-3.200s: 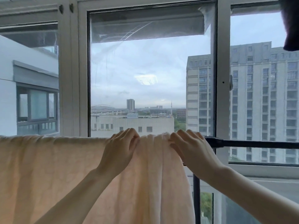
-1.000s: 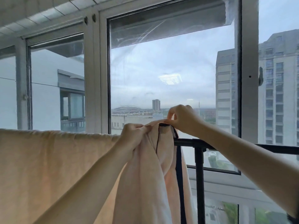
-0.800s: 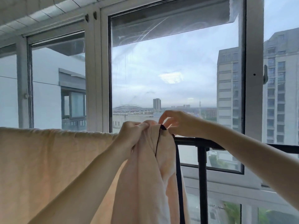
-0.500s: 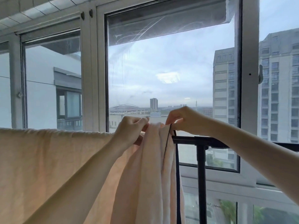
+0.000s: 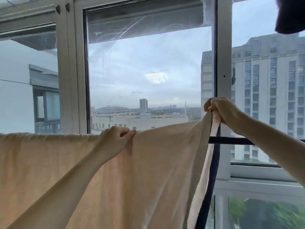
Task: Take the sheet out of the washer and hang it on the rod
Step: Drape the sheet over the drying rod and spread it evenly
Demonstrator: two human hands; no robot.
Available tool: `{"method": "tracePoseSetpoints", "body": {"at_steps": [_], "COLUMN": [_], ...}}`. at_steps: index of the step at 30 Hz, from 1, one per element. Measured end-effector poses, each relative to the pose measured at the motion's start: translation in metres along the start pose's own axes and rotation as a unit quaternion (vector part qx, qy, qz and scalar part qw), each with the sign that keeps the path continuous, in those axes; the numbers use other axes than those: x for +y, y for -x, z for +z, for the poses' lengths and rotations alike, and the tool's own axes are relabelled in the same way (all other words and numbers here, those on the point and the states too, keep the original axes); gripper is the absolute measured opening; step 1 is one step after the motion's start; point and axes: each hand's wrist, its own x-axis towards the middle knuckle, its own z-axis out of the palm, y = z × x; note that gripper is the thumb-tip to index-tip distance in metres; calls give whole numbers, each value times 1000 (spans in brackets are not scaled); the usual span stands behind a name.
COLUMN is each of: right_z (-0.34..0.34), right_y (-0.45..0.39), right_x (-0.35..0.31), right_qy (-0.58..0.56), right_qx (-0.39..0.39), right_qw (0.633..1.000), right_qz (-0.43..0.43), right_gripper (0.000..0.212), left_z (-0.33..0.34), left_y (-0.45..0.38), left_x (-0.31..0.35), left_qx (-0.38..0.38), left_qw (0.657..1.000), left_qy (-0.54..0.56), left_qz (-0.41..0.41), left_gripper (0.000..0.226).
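Observation:
A pale peach sheet (image 5: 156,171) with a dark navy underside hangs over a black horizontal rod (image 5: 231,140) in front of the window. It covers the rod from the left edge of view to about two thirds across. My left hand (image 5: 117,139) pinches the sheet's top fold at the rod, near the middle. My right hand (image 5: 219,111) grips the sheet's right edge and holds it lifted above the rod, stretched taut away from the left hand. Only the rod's right part shows bare.
Close behind the rod stands a large window with white frames (image 5: 222,80), looking out on tall buildings. A dark garment (image 5: 290,15) hangs at the top right corner. The washer is out of view.
My right hand has pulled the bunched right edge of the sheet far to the right and upward, spreading the fabric wide along the rod. My left hand stays pinched on the top fold.

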Motion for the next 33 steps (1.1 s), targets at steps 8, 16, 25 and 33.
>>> {"method": "tracePoseSetpoints", "body": {"at_steps": [8, 16, 25, 33], "right_z": [-22, 21, 19, -38], "right_y": [21, 46, 52, 42], "right_x": [31, 14, 13, 33], "right_qy": [353, 314, 316, 400], "right_qx": [-100, -188, -95, 0], "right_qw": [928, 902, 911, 902], "right_qz": [-62, -228, -247, -163], "right_gripper": [33, 31, 8, 13], "left_z": [10, 15, 12, 15], "left_y": [12, 23, 21, 18], "left_x": [26, 29, 26, 21], "left_qx": [70, 93, 63, 73], "left_qw": [997, 995, 998, 997], "left_qy": [-18, 10, -4, 19], "left_qz": [-4, -28, -14, -16], "left_gripper": [22, 21, 24, 25]}}
